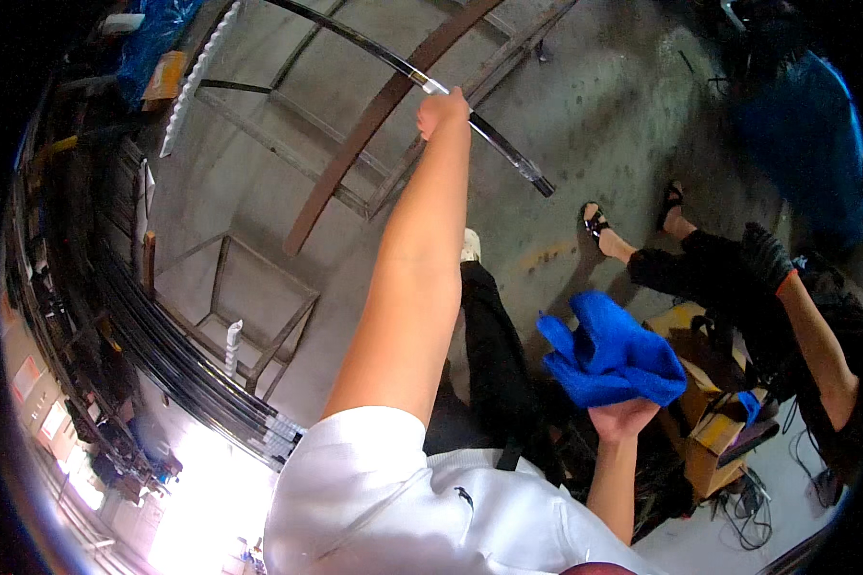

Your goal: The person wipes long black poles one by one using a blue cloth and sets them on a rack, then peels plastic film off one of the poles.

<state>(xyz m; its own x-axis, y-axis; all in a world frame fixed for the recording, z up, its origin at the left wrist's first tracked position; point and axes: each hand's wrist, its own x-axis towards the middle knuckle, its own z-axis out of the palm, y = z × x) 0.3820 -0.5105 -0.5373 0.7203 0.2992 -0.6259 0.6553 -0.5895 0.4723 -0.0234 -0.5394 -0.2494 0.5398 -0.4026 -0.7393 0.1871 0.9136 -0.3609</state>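
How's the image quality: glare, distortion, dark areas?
Head view: blown-out glare at lower left; head view: bundle of dark tubes bows along the curved, black-cornered rim; head view: left hand, black pole and blue cloth read clearly, but the left edge is murky.

Pole [389,58] ahead — cloth [612,355] nearer, to its right — box [715,443] right of cloth, rods [177,372] left
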